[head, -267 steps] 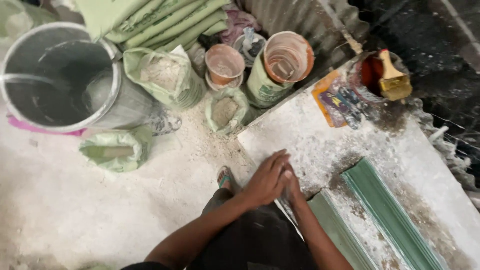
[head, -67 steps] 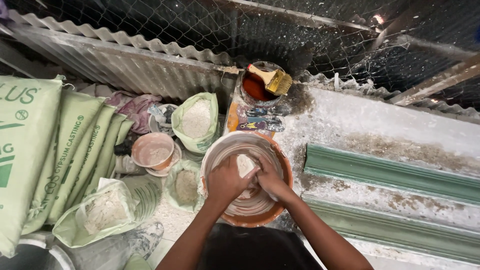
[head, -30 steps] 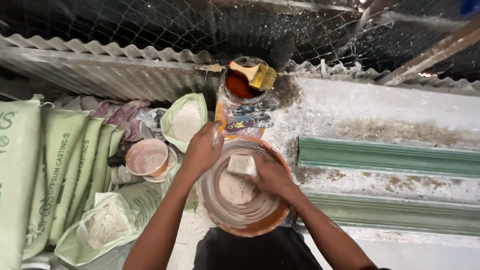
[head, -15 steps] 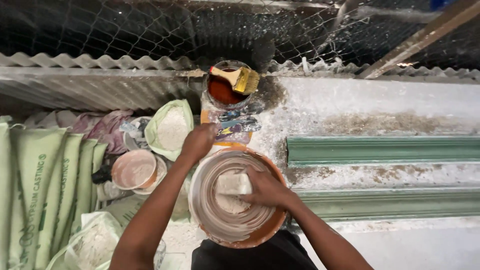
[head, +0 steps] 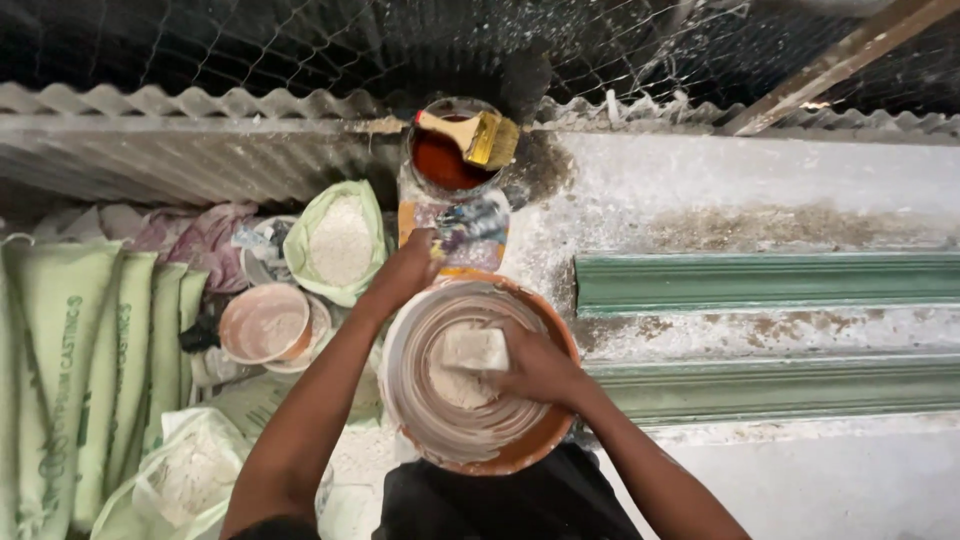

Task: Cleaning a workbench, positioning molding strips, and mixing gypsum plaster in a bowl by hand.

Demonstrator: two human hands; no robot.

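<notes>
Since half a second ago, little has shifted: both hands keep their places at the bowl (head: 480,455), a round orange plastic bowl crusted inside with pale plaster, sitting on the dusty floor before the person's knees. Beside it run two long green ribbed mouldings (head: 770,282). An open sack of white powder (head: 340,240) sits to the left. The left hand (head: 410,272) grips the far rim. The right hand (head: 535,365) grasps a flat, whitish scraper (head: 475,348) inside the bowl.
</notes>
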